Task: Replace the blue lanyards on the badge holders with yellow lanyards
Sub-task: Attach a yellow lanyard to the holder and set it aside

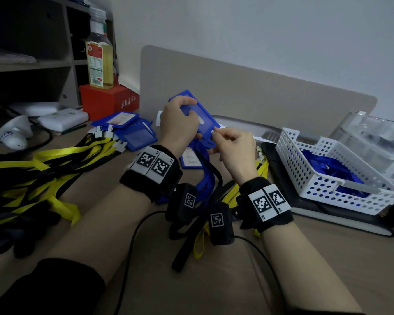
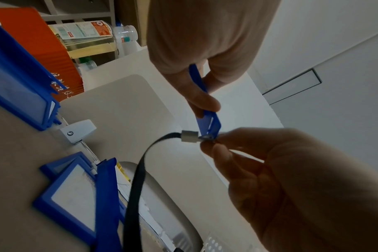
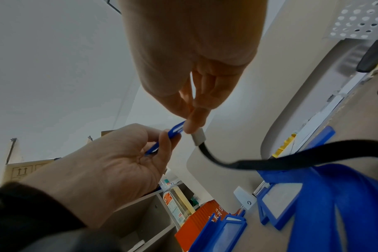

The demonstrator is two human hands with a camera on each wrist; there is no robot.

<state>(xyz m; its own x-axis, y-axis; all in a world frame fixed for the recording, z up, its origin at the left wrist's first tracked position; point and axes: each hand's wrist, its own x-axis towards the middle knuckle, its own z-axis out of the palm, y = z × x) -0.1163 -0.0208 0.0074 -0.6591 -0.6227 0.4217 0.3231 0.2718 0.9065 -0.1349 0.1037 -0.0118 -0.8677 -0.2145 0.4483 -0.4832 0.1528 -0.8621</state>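
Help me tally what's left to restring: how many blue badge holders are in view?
4 blue badge holders plainly: one held in the left hand, two piled at the desk's back left, one lying beneath the held one. More may be hidden in the pile.

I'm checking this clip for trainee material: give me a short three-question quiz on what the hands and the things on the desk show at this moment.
1. True or false: the left hand grips the blue plastic badge holder raised above the desk.
2. What does the right hand pinch at the holder's end?
A. the white clip of a black-looking strap
B. a bottle cap
C. a pen
3. Fill in: the white perforated plastic basket on the person's right holds a pile of ____ lanyards.

Key: 1 true; 2 A; 3 blue.
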